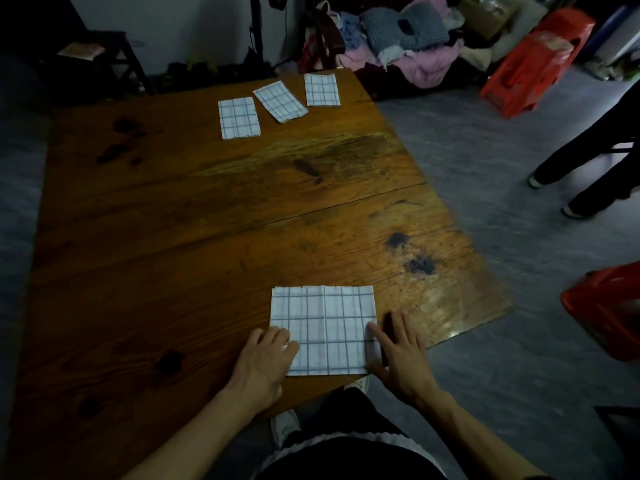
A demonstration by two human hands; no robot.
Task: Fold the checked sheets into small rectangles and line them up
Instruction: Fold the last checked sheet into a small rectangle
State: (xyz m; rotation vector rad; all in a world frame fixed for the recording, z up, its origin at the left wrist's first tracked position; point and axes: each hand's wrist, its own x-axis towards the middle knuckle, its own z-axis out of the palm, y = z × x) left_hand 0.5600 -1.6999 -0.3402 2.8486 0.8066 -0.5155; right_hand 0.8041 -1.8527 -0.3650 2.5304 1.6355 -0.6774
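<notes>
A white checked sheet (325, 327), folded into a broad rectangle, lies flat at the near edge of the wooden table (194, 216). My left hand (266, 362) rests on its lower left corner, fingers curled onto the sheet. My right hand (398, 351) lies flat against its right edge, fingers spread. Three small folded checked rectangles sit at the far end: the left one (239, 117), the middle one (280, 101) lying askew, and the right one (321, 89).
A pile of clothes (408, 39) fills the back right. Red plastic stools stand on the floor at the far right (533, 64) and near right (609, 306). Another person's legs (588, 161) are at the right. A dark chair (100, 53) stands at the back left.
</notes>
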